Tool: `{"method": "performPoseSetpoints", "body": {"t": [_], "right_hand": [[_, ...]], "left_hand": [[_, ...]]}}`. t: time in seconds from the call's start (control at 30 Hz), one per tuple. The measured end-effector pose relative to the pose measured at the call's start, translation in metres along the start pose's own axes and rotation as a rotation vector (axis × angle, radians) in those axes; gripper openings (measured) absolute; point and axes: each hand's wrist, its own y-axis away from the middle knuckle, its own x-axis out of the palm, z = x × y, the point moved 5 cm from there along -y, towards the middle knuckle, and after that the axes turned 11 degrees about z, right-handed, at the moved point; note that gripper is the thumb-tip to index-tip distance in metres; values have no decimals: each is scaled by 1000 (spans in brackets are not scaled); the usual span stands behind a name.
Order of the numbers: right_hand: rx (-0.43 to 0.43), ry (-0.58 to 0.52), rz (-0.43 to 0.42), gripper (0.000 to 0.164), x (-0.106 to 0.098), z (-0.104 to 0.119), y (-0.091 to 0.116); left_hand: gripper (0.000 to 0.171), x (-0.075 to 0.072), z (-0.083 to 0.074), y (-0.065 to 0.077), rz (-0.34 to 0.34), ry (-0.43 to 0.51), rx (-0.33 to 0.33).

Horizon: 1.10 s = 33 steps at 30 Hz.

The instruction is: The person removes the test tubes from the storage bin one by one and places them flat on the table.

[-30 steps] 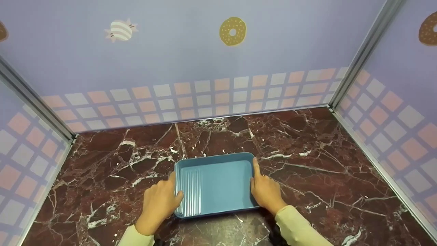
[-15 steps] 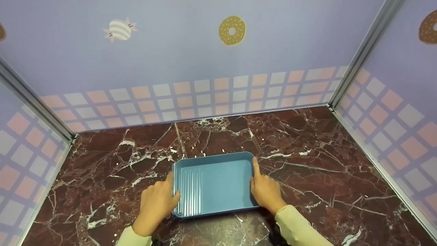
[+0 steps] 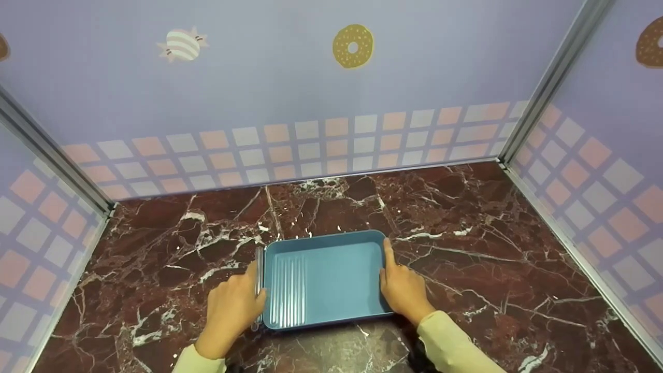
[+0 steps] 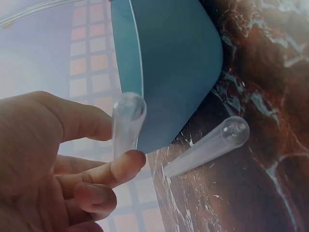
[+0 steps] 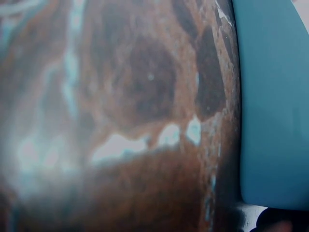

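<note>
Plainly, left hand (image 3: 233, 303) pinched clear tube (image 4: 128, 123) beside left end of blue tray (image 3: 344, 280); right hand (image 3: 405, 290) gripped its right side.

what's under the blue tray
Dark red marble-patterned surface shows around the blue tray, so it seems to rest on that; whatever lies directly beneath its base is covered.

In the head view, your left hand (image 3: 231, 306) hides part of the clear rod (image 3: 259, 275), and some fingers of your right hand (image 3: 406, 292) are out of sight. Your sleeves (image 3: 456, 342) run off the bottom. In the left wrist view, the top edge crops your blue tray (image 4: 181, 63); you can't tell whether the second rod (image 4: 207, 147) joins the first. The right wrist view blurs the marble surface (image 5: 130, 92).
</note>
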Motion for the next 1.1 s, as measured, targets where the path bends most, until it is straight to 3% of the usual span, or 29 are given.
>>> {"method": "performPoseSetpoints", "body": {"t": [1.1], "right_hand": [[21, 5, 45, 66, 1, 0, -2]], "left_hand": [[49, 16, 17, 0, 73, 24, -47]]}}
